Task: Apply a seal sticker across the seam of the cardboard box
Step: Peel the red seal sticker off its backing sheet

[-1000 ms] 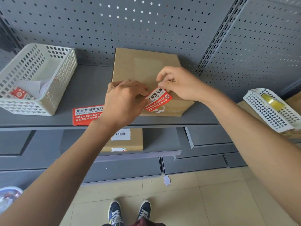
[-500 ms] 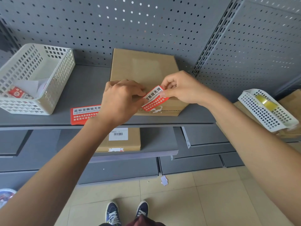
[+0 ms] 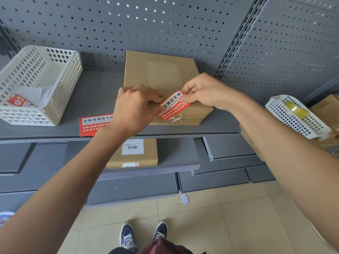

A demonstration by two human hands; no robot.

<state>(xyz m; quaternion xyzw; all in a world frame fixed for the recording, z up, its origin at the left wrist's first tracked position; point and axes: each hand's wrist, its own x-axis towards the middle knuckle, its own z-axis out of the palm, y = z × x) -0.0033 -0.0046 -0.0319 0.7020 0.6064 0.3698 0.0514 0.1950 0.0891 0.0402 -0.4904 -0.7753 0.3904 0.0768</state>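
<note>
So the box (image 3: 161, 77) sits on the shelf (image 3: 99, 92) in front of me, one basket (image 3: 36, 83) off to its left, another basket (image 3: 297, 116) way right, a spare sticker (image 3: 93, 123) lying between left basket and box.

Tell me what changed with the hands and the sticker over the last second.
Little changed. The right hand shifted its pinch toward the sticker's upper right end, and the sticker now lies a bit flatter over the box's front edge. The left hand still holds the other end. The box, the spare sticker and both baskets stayed put.
</note>
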